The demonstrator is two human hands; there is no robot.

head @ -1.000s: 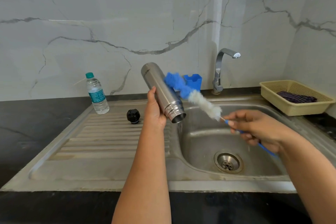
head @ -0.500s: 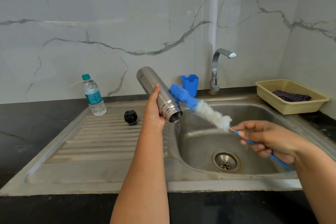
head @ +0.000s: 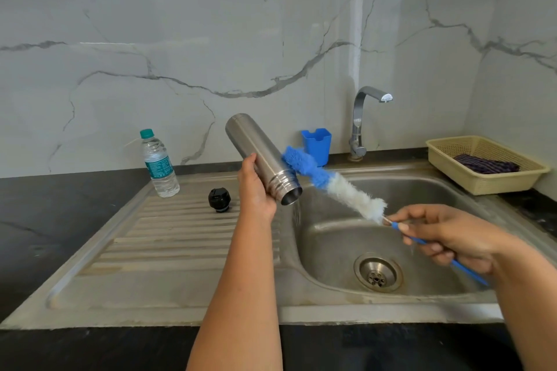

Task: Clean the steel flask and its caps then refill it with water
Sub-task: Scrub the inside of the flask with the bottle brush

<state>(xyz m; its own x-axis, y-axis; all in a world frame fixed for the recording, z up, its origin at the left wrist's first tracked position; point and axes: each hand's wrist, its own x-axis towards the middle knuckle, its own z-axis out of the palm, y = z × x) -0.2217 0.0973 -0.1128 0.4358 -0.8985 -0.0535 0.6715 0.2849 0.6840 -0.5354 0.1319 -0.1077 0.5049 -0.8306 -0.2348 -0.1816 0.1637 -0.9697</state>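
My left hand [head: 255,187] grips the steel flask [head: 259,156] near its neck, tilted with the open mouth down over the left edge of the sink basin [head: 428,196]. A thin stream of water runs from the mouth. My right hand [head: 452,235] holds the blue wire handle of a bottle brush [head: 331,184]; its blue and white bristles lie just right of the flask, outside it. A black inner cap [head: 219,199] stands on the drainboard [head: 168,238]. A blue cup-shaped piece [head: 317,144] sits by the wall.
A small plastic water bottle [head: 158,164] stands at the back left of the drainboard. The tap [head: 364,117] rises behind the basin, shut off. A cream basket [head: 494,184] with a dark cloth sits on the right counter. Black counter surrounds the sink.
The brush has slid down and to the right, away from the flask. The flask stays tilted and keeps draining into the basin.
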